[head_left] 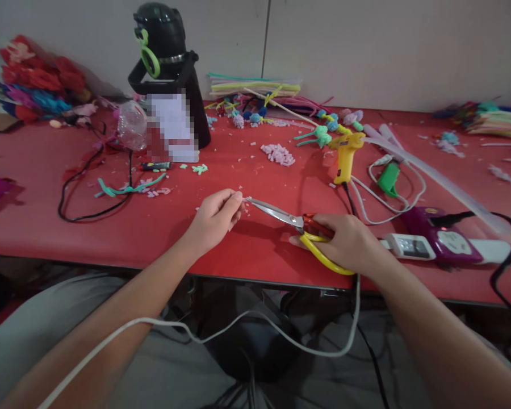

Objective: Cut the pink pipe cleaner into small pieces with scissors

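My right hand (351,241) is wrapped around the handles of a pair of scissors (281,215), one loop yellow and the other red. Its narrow silver blades look nearly closed and point left, their tips right by the fingertips of my left hand (217,218). Thumb and forefinger of that left hand are pinched together; whatever sits between them is too small to make out. Small pale pink bits lie on the red table just below the tips. Farther back is a pile of short pink cut pieces (277,155).
A yellow glue gun (344,156) stands right of the pile, near a green tool (389,179) and a purple power strip (445,238). A black flask (170,74) stands back left. Bundled pipe cleaners (255,86) lie along the wall. A white cable (247,312) hangs across my lap.
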`<state>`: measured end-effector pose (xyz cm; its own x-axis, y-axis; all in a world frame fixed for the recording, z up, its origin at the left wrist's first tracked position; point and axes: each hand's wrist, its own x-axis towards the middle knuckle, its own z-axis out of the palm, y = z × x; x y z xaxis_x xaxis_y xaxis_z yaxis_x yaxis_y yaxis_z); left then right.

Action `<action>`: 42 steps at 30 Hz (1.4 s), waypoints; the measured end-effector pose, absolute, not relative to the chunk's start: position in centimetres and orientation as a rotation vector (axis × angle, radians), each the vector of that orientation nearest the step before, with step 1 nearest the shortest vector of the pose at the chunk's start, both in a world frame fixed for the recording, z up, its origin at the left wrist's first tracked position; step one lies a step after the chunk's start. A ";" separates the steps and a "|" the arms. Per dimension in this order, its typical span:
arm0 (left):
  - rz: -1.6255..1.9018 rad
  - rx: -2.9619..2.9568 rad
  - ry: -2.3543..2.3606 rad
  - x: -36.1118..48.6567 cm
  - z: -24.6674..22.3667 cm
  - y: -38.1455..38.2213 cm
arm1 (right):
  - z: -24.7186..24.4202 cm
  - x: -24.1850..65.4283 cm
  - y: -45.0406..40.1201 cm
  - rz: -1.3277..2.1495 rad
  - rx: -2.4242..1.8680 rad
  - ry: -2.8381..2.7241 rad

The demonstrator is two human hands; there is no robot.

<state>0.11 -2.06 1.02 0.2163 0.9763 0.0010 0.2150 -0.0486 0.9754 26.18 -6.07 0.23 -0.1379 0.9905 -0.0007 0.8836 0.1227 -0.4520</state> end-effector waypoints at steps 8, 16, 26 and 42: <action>0.937 1.508 1.174 0.1 1.2 -2.1 | 0.2 26.2 -5.9 0.502 -1.896 -2.126; 0.936 1.509 1.168 0.0 1.0 -2.0 | 0.2 26.0 -5.8 0.517 -1.936 -2.059; 0.963 1.598 1.195 0.0 1.0 -2.0 | 0.0 26.3 -6.1 0.516 -1.854 -2.079; 0.962 1.547 1.185 0.2 1.0 -2.0 | 0.0 26.1 -6.0 0.506 -1.879 -2.097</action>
